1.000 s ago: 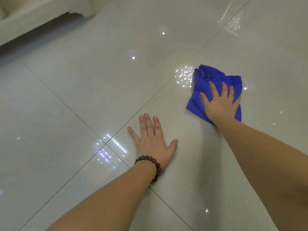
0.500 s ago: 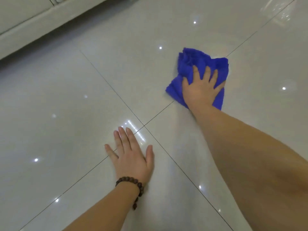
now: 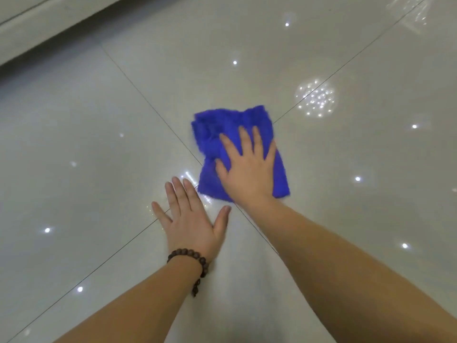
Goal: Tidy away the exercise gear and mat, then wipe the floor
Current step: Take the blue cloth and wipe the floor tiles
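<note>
A crumpled blue cloth (image 3: 217, 134) lies on the glossy pale tiled floor (image 3: 99, 144), over the crossing of two grout lines. My right hand (image 3: 247, 169) presses flat on the cloth with straight, spread fingers. My left hand (image 3: 190, 219), with a dark bead bracelet on its wrist, rests flat on the bare tile just left of and nearer than the cloth, fingers straight. The two hands lie close together without touching.
The base of a pale piece of furniture (image 3: 37, 33) runs along the far left, with a dark shadow beneath it. Light reflections dot the shiny tiles all around.
My right hand has slid the cloth back toward me and to the left, ending near my left hand. The left hand has stayed planted on the tile.
</note>
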The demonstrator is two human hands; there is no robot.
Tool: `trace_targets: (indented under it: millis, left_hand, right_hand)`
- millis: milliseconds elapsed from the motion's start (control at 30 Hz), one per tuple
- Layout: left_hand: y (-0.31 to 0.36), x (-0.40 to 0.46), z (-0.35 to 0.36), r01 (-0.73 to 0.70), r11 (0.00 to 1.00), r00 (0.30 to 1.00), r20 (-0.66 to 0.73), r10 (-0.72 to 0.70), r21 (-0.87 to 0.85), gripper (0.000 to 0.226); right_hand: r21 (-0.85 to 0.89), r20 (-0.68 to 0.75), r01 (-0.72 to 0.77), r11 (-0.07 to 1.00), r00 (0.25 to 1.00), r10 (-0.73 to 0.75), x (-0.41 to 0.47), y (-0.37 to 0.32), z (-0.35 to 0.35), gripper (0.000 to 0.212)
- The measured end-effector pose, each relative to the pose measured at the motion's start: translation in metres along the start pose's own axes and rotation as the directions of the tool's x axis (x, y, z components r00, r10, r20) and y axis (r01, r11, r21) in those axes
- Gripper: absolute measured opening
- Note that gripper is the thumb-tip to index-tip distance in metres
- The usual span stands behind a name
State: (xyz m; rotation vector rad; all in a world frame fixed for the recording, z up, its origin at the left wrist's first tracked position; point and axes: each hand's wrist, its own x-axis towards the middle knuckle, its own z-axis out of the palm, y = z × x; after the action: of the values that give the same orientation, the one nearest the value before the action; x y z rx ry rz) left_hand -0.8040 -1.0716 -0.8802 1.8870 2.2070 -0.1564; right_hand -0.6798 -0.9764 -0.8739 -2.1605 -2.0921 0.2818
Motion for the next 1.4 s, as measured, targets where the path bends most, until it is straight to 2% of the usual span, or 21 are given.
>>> trace_targets:
  millis: [67,100,167,233,300,367,433,500,533,600,700,767,867,933,967,1100,1200,1267,1300,1333,1400]
  left_hand:
    - [-0.001,-0.001,-0.001,0.003,1.000,1.000,0.025,-0.004,0.018,0.104]
    - [-0.001,-0.001,-0.002,-0.005,1.000,0.999,0.032,0.004,0.019,0.107]
    - [0.000,-0.003,-0.004,-0.018,1.000,0.999,0.031,0.018,0.015,0.108]
    - [0.000,-0.004,-0.006,-0.015,1.000,0.999,0.032,0.014,0.020,0.107]
    - [0.002,-0.003,-0.006,-0.010,1.000,1.000,0.018,0.009,0.022,0.105]
    - [0.002,-0.003,-0.006,-0.017,1.000,1.000,0.011,0.017,0.013,0.104]
    - [-0.001,-0.003,-0.004,-0.017,1.000,1.000,-0.009,0.017,-0.003,0.103]
    - [-0.002,-0.002,-0.003,-0.024,1.000,1.000,-0.013,0.024,-0.011,0.102]
    - [-0.002,-0.002,-0.002,-0.031,0.999,0.999,-0.013,0.031,-0.008,0.100]
    - [-0.004,-0.002,-0.002,-0.034,0.999,0.999,-0.009,0.034,-0.026,0.095]
    - [-0.003,-0.005,-0.003,-0.042,0.997,0.999,-0.028,0.040,-0.068,0.085]
    - [0.006,-0.010,-0.004,-0.071,0.993,0.997,-0.036,0.068,-0.095,0.077]
    - [0.035,-0.030,0.001,-0.240,0.965,0.970,-0.070,0.234,-0.103,0.067]
    - [0.056,-0.049,0.006,-0.321,0.943,0.945,-0.089,0.314,-0.090,0.067]
    - [0.066,-0.059,0.009,-0.335,0.937,0.941,-0.080,0.328,-0.097,0.068]
    - [0.108,-0.107,0.019,-0.523,0.845,0.852,-0.040,0.522,-0.113,0.072]
    - [0.143,-0.143,0.032,-0.681,0.727,0.729,0.015,0.684,-0.088,0.077]
    - [0.153,-0.154,0.040,-0.695,0.719,0.715,0.089,0.693,-0.007,0.080]
    - [0.153,-0.157,0.043,-0.691,0.722,0.720,0.121,0.683,0.031,0.081]
    - [0.153,-0.157,0.045,-0.686,0.725,0.724,0.137,0.676,0.054,0.082]
    - [0.154,-0.157,0.045,-0.685,0.725,0.726,0.144,0.673,0.065,0.083]
  right_hand:
    - [-0.023,0.095,0.284,0.958,0.955,-0.281,-0.023,-0.001,-0.001,0.062]
    - [-0.038,0.093,0.272,0.962,0.959,-0.267,-0.014,0.024,-0.010,0.062]
    - [-0.063,-0.015,-0.059,0.996,0.998,0.058,0.012,0.101,-0.024,0.061]
    - [0.024,-0.065,-0.499,0.866,0.864,0.499,0.029,0.175,-0.046,0.060]
    - [0.107,-0.065,-0.699,0.707,0.704,0.707,0.033,0.189,-0.057,0.059]
    - [0.058,-0.049,-0.597,0.800,0.799,0.600,0.026,0.137,-0.042,0.059]
    - [0.001,-0.024,-0.204,0.979,0.979,0.204,0.000,0.065,-0.019,0.058]
    - [-0.049,0.030,0.127,0.991,0.992,-0.125,-0.032,0.036,-0.006,0.057]
    - [-0.067,0.027,0.141,0.988,0.990,-0.139,-0.038,0.049,-0.009,0.057]
    - [-0.060,-0.053,-0.153,0.986,0.987,0.150,-0.050,0.106,-0.020,0.059]
    - [0.114,-0.111,-0.702,0.703,0.695,0.711,-0.083,0.185,-0.042,0.059]
    - [0.121,-0.130,-0.771,0.625,0.612,0.780,-0.094,0.169,-0.037,0.057]
    - [0.005,-0.144,-0.407,0.913,0.904,0.403,-0.112,0.094,-0.014,0.057]
    - [-0.058,-0.109,-0.167,0.984,0.981,0.161,-0.130,0.077,-0.006,0.055]
    - [-0.063,-0.111,-0.169,0.984,0.981,0.161,-0.139,0.093,-0.008,0.055]
    - [-0.054,-0.187,-0.605,0.794,0.787,0.587,-0.213,0.227,-0.031,0.057]
    - [0.060,-0.139,-0.906,0.420,0.409,0.902,-0.300,0.323,-0.062,0.064]
    - [0.182,-0.097,-0.976,0.119,0.103,0.990,-0.323,0.340,-0.073,0.063]
    - [0.201,-0.093,-0.979,0.043,0.024,0.995,-0.318,0.331,-0.070,0.061]
    - [0.192,-0.115,-0.979,0.068,0.047,0.992,-0.307,0.315,-0.065,0.060]
    - [0.104,-0.166,-0.932,0.348,0.329,0.930,-0.279,0.266,-0.050,0.061]
